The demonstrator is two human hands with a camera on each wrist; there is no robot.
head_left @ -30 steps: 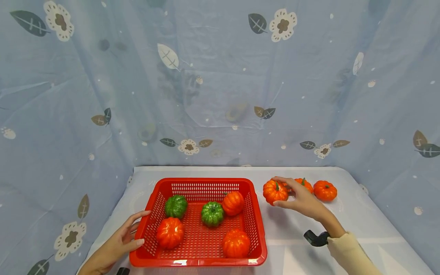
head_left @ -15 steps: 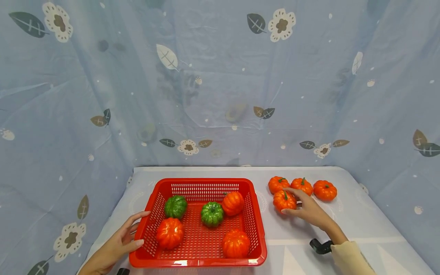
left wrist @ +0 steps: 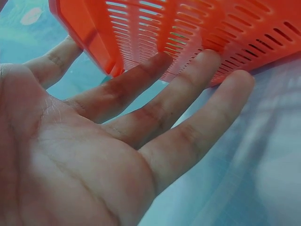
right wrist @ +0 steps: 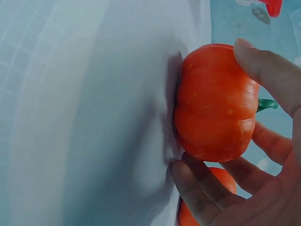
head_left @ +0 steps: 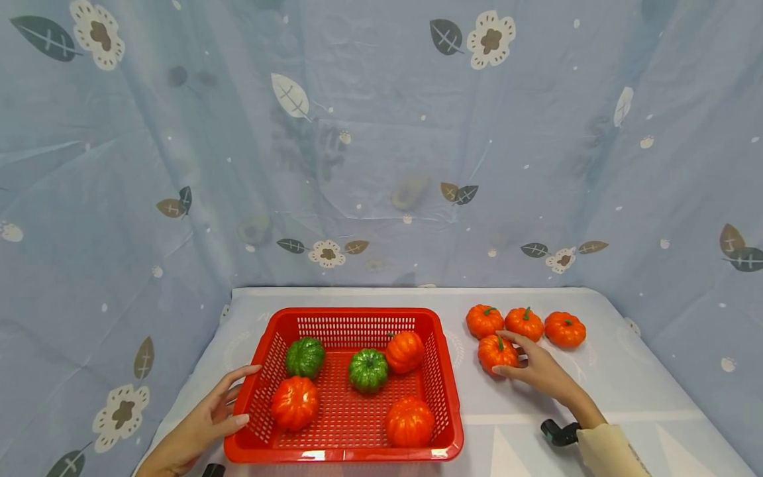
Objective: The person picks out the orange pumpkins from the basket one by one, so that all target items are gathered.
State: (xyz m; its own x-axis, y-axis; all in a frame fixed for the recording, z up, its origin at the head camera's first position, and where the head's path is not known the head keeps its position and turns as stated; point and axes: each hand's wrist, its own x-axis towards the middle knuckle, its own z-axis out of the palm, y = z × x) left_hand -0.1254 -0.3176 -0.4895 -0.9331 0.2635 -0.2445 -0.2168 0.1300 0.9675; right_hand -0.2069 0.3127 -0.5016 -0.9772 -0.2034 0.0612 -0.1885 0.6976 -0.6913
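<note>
An orange toy pumpkin with a green stem sits on the white tabletop, right of the red basket. My right hand holds it between thumb and fingers; in the right wrist view the thumb lies on the pumpkin near its stem side, and the other fingers come round the opposite side. My left hand is at the basket's left side, fingers extended, fingertips at the rim. In the left wrist view those fingers reach along the slotted wall of the basket.
Inside the red basket lie green pumpkins and orange-red pumpkins, spaced apart. Three orange pumpkins stand in a row behind my right hand. A patterned blue curtain encloses the table at back and sides.
My right hand has brought the orange pumpkin down and rightward onto the table, in front of the row, uncovering the row's left pumpkin. My left hand stays at the basket.
</note>
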